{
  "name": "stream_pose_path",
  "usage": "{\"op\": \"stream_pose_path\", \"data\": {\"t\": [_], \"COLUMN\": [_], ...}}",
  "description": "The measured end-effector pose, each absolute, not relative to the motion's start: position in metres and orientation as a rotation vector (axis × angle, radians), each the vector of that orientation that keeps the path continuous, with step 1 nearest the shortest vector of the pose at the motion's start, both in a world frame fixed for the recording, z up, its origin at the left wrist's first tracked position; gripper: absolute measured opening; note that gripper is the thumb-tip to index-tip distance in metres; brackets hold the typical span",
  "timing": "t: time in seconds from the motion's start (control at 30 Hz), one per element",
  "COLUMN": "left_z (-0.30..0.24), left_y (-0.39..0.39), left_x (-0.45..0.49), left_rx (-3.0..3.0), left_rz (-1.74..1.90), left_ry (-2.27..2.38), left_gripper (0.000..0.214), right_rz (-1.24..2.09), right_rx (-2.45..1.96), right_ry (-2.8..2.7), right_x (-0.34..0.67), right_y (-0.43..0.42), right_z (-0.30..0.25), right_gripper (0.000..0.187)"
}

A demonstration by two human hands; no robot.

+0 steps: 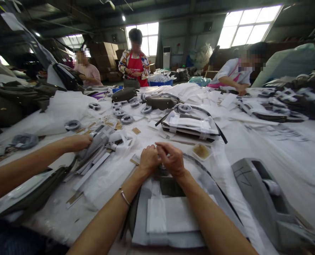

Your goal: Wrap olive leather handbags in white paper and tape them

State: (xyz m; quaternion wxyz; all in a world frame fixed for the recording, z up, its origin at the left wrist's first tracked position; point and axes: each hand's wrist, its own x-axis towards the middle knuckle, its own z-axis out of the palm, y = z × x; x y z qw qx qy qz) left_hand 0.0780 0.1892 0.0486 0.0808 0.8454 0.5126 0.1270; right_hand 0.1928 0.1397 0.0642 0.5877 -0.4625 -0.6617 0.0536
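Note:
My left hand [149, 159], with a bracelet at its wrist, is closed, its fingers curled. Close against it, my right hand [172, 159] is bent into a pinch. Both are above the top end of a dark bag [170, 186]; whatever sits between the fingertips is too small and hidden to make out. White sheets and a folded white paper [176, 214] lie over the bag, with clear tape [157, 212] across them. From beside my right hand a dark strap [210, 173] curves down the right side of the bag.
A grey tape dispenser [264, 198] stands at right. Beyond my hands are a small dish [201, 151] and another wrapped bag [191, 125]. A co-worker's hand [79, 142] reaches in from the left near coiled straps [72, 125]. Other people work across the table.

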Motion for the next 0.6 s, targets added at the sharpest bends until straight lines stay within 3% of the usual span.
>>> {"op": "stream_pose_path", "data": {"t": [0.1, 0.27, 0.43, 0.6], "left_z": [0.051, 0.044, 0.024, 0.017], "left_y": [0.202, 0.219, 0.220, 0.218], "left_x": [0.063, 0.034, 0.038, 0.050], "left_rx": [2.430, 2.228, 2.182, 2.205], "left_rz": [0.540, 0.623, 0.562, 0.565], "left_ry": [1.528, 1.527, 1.309, 1.157], "left_gripper": [0.022, 0.031, 0.037, 0.049], "right_rz": [0.218, 0.544, 0.392, 0.234], "right_rx": [-1.394, -1.661, -1.833, -2.003], "right_ry": [-1.309, -1.643, -2.073, -2.090], "right_x": [0.229, 0.255, 0.234, 0.229], "right_y": [0.157, 0.164, 0.160, 0.163], "right_z": [0.059, 0.051, 0.046, 0.044], "right_gripper": [0.025, 0.019, 0.034, 0.028]}}
